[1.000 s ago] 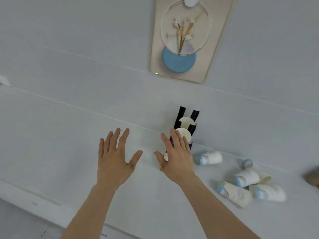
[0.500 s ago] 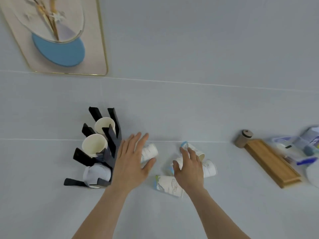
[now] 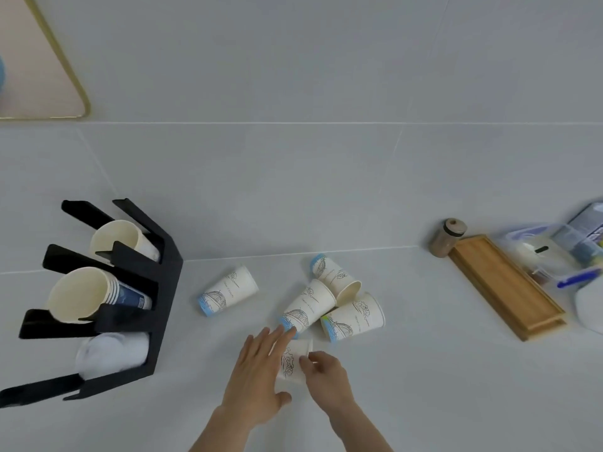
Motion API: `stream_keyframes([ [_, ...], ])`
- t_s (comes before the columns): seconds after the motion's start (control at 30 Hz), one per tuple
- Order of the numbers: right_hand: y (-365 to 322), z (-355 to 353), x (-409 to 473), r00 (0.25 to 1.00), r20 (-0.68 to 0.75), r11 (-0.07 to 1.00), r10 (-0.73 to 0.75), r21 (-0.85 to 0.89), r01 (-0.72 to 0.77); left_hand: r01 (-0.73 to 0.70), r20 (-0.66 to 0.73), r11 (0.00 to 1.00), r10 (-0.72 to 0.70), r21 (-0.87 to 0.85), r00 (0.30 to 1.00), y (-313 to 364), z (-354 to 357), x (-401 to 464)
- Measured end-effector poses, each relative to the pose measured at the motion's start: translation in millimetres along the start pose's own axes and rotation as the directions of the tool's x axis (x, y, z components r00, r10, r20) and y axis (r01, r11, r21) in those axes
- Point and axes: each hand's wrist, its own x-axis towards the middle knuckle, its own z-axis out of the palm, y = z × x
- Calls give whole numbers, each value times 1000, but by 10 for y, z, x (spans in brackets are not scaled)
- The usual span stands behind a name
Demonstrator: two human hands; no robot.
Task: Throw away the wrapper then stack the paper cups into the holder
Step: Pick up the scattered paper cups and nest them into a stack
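Note:
A black cup holder (image 3: 163, 288) stands on the left of the white counter. Its top slot holds a cream cup (image 3: 114, 239), the middle slot a nested stack (image 3: 78, 293), and the bottom slot pale cups (image 3: 111, 353). Several printed paper cups lie on their sides: one alone (image 3: 228, 290) and three in a cluster (image 3: 310, 306). Nearest me lies another paper cup (image 3: 292, 357). My right hand (image 3: 326, 380) has its fingers curled on that cup's right side. My left hand (image 3: 257, 376) lies flat and open along its left side, partly covering it.
A wooden tray (image 3: 505, 288) lies at an angle on the right, with a small brown jar (image 3: 445, 238) at its far end. Plastic packets and a blue pen (image 3: 571, 249) crowd the right edge. A gold-framed picture (image 3: 39, 76) hangs on the wall at top left.
The view swung right, from the holder to the loose cups. Both hands left the holder and came down on the nearest lying cup, the right hand closing on it.

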Motion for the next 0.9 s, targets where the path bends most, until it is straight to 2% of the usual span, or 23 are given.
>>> stream_keyframes([
  [0.07,-88,52,-16,995,8,995,-96,-28,96,3,-13,999,-3,-43,1000,-11,59,18],
  [0.2,-332,82,-24,942,76,942,-327,-59,331,43,-182,976,-84,-215,980,-18,50,52],
  [0.23,-408,60,-18,924,53,924,-378,-34,380,79,-224,949,-151,-304,963,-32,26,56],
  [0.3,-542,-29,43,893,-140,903,-427,-15,430,163,-269,861,-322,-481,908,-79,-38,52],
  [0.37,-609,-116,233,852,-334,913,-402,-74,402,224,-272,768,-459,-600,846,-171,-63,42],
  [0.4,-637,-149,349,842,-376,922,-386,-133,363,245,-262,732,-504,-636,823,-223,-51,34],
  [0.53,-691,-222,776,873,-341,893,-349,-402,200,263,-231,639,-582,-723,780,-385,-5,-34],
  [0.6,-717,-242,914,897,-319,872,-305,-472,128,273,-214,616,-599,-739,772,-421,4,-43],
  [0.77,-711,-156,1095,919,-330,862,-217,-506,22,272,-204,605,-600,-748,773,-436,-12,-23],
  [0.83,-727,-105,1115,909,-335,899,-249,-429,88,275,-196,596,-605,-754,772,-445,-5,-23],
  [0.9,-769,-84,1102,892,-323,926,-316,-309,217,282,-185,590,-607,-756,772,-452,-7,-26],
])
